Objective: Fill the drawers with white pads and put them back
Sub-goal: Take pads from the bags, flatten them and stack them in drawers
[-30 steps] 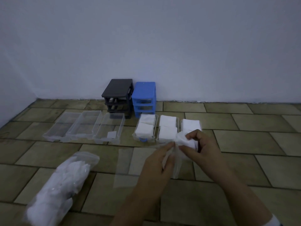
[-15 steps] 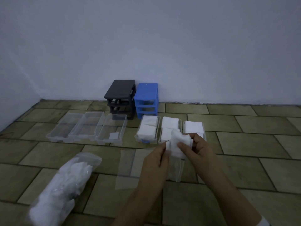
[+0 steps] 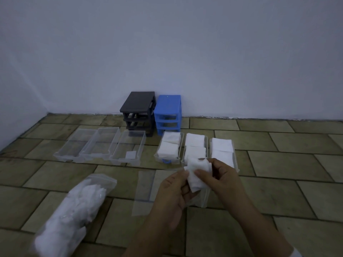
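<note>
My right hand (image 3: 220,178) pinches a small stack of white pads (image 3: 197,174) above the floor, and my left hand (image 3: 173,193) grips the stack's lower left side, together with a clear empty plastic bag (image 3: 204,198) hanging below. Behind the hands, three clear drawers hold white pads: left (image 3: 168,148), middle (image 3: 194,147), right (image 3: 222,151). Further left stand three clear drawers (image 3: 101,143); the rightmost of them (image 3: 128,147) holds one small pad, the other two look empty. A black drawer frame (image 3: 138,112) and a blue drawer frame (image 3: 168,113) stand against the wall.
A clear bag stuffed with white pads (image 3: 74,214) lies on the tiled floor at the lower left. A flat empty clear bag (image 3: 143,191) lies on the tiles just left of my hands. The white wall closes off the back and left.
The stack of pads has come up out of the clear bag, held between both hands. The view has shifted slightly; the drawers have not moved.
</note>
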